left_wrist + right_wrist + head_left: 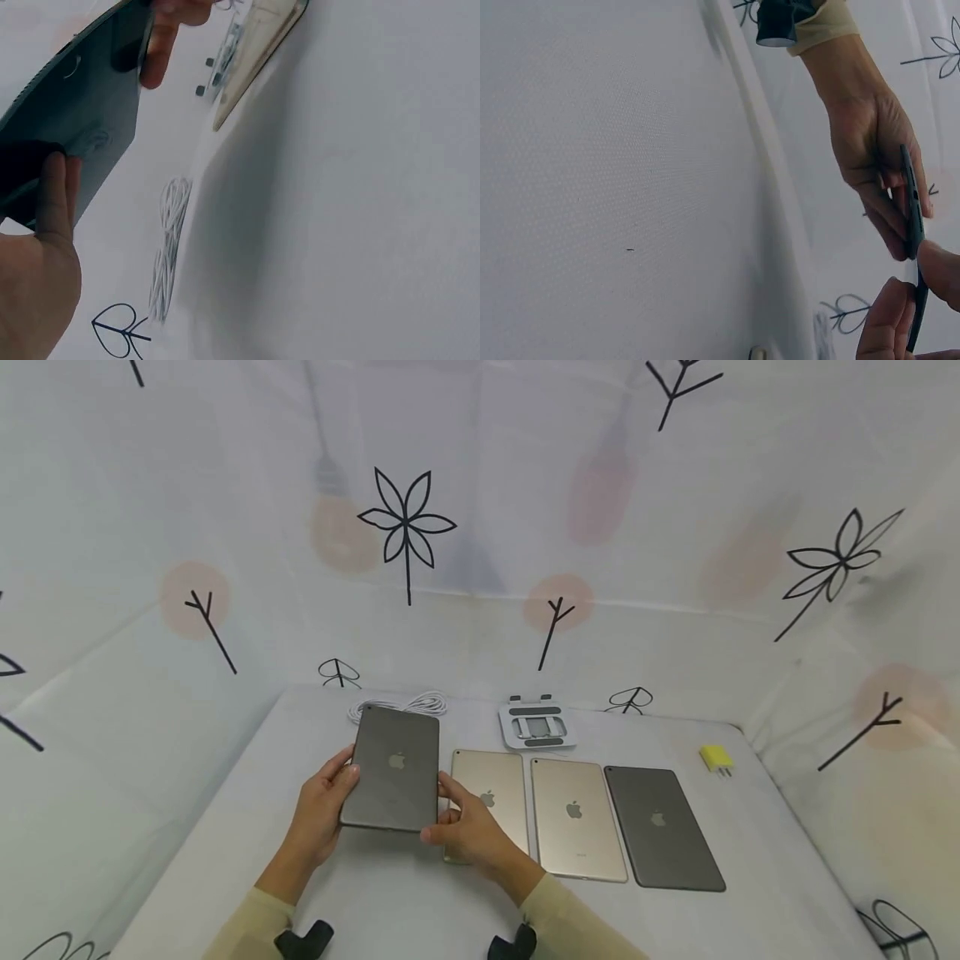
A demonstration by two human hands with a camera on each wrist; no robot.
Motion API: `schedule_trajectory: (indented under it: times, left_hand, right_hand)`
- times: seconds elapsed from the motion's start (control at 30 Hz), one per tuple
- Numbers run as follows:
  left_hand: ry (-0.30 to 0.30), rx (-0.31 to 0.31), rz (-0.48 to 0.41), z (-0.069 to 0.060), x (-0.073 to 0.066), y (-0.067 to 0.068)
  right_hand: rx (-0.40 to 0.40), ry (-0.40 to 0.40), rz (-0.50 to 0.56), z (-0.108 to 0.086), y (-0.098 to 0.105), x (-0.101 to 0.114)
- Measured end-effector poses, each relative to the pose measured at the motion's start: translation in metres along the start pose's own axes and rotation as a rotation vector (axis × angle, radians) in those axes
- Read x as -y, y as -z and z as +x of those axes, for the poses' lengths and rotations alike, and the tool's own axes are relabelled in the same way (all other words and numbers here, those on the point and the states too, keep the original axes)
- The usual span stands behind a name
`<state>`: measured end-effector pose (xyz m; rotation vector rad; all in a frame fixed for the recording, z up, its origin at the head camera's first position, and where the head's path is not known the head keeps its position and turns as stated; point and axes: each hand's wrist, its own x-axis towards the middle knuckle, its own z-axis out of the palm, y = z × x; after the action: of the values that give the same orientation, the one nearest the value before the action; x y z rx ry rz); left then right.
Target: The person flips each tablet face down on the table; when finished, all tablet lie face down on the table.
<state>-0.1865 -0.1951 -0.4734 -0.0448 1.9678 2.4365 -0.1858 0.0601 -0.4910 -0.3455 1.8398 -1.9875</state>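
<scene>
Both hands hold a dark grey tablet above the table, its back with the apple logo toward the head camera. My left hand grips its left edge, thumb on the back and fingers beneath, as the left wrist view shows on the tablet's glossy screen. My right hand pinches the lower right edge between thumb and fingers. In the right wrist view the tablet appears edge-on between the two hands. Just right of it lies a gold tablet, partly covered by the right hand.
Beside it lie another gold tablet and a dark grey tablet, backs up. A coiled white cable and a white folding stand are at the back. A yellow plug adapter lies at the right of the white table.
</scene>
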Motion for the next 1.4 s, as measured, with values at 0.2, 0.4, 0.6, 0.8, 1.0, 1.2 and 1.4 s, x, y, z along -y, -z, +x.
schedule_trajectory:
  times: [0.2, 0.4, 0.6, 0.8, 1.0, 1.2, 1.4]
  left_hand:
    - [0.074, -0.001, 0.167, 0.006, -0.002, 0.011]
    - [0.103, -0.021, 0.312, 0.009, 0.001, 0.017]
    - [0.170, -0.044, 0.348, 0.011, 0.009, 0.021]
    - [0.188, -0.028, 0.355, 0.007, 0.014, 0.023]
    - [0.199, -0.014, 0.314, 0.009, 0.017, 0.022]
    - [0.223, -0.034, 0.303, 0.010, 0.020, 0.024]
    - [0.235, -0.060, 0.322, 0.010, 0.020, 0.026]
  right_hand:
    - [0.002, 0.008, -0.056, 0.001, -0.003, 0.002]
    - [-0.028, 0.016, -0.158, 0.005, -0.008, -0.005]
    - [-0.045, 0.007, -0.201, 0.008, -0.011, -0.013]
    - [-0.056, 0.005, -0.215, 0.011, -0.012, -0.017]
    - [-0.092, -0.011, -0.257, 0.016, -0.012, -0.018]
    - [-0.097, -0.027, -0.264, 0.017, -0.014, -0.019]
    - [-0.112, -0.058, -0.324, 0.015, -0.018, -0.017]
